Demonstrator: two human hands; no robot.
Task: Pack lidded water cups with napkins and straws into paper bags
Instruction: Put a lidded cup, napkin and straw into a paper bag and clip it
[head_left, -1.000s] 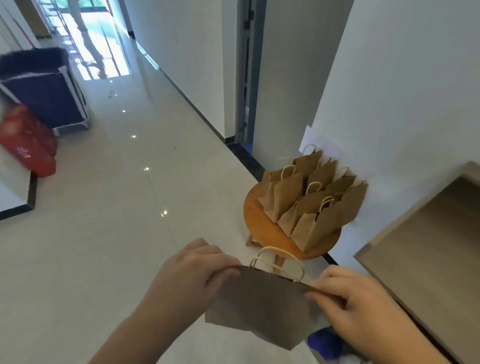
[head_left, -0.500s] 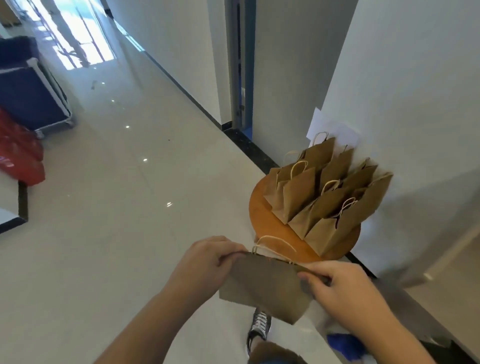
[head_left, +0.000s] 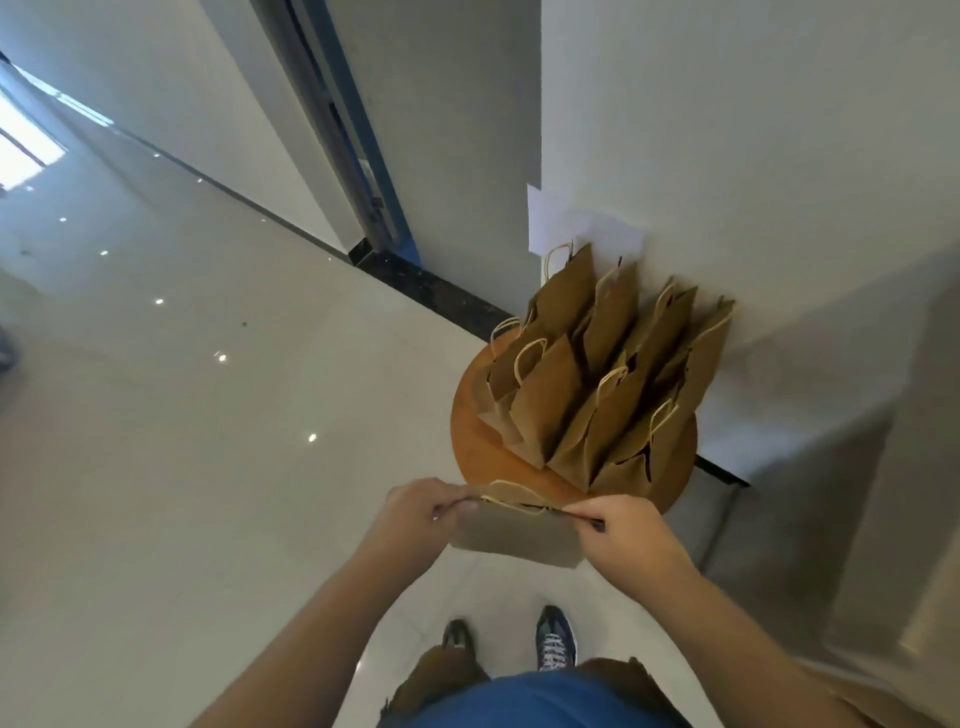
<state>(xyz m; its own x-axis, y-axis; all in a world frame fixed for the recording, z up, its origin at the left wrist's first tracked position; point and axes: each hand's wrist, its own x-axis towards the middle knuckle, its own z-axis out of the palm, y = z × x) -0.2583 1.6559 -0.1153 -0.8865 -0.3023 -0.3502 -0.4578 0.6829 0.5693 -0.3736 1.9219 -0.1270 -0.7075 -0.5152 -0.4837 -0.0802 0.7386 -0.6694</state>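
**Bag held by both top corners at the near edge of the table**

From my remote seat the head view looks steeply down. I see 2 hands on 1 paper bag (head_left: 514, 535). The left hand (head_left: 415, 512) has thumb and curled fingers pinched on the bag's top left corner. The right hand (head_left: 621, 530) pinches the top right corner the same way, knuckles up. Neither hand has anything else in it.

The bag hangs flat below the hands, its broad side facing me. Its mouth shows only as a thin dark slit, so I cannot tell what is inside. Its twine handles (head_left: 511, 491) loop up between the 2 hands. The bag is in the air above the floor (head_left: 182, 467), just near of the round wooden table (head_left: 483, 457), and from here its top edge overlaps the table's near rim.

On the table, further away, the standing bags (head_left: 597, 374) are packed close together, upright and leaning a little, with their handles up. The far ones are against the wall (head_left: 753, 156). A white sheet (head_left: 582, 231) is on that wall just behind them.

To the far left of the table a door frame (head_left: 358, 156) with a blue edge meets the glossy floor. At the near edge I see 2 shoes (head_left: 556, 642) on the tiles.
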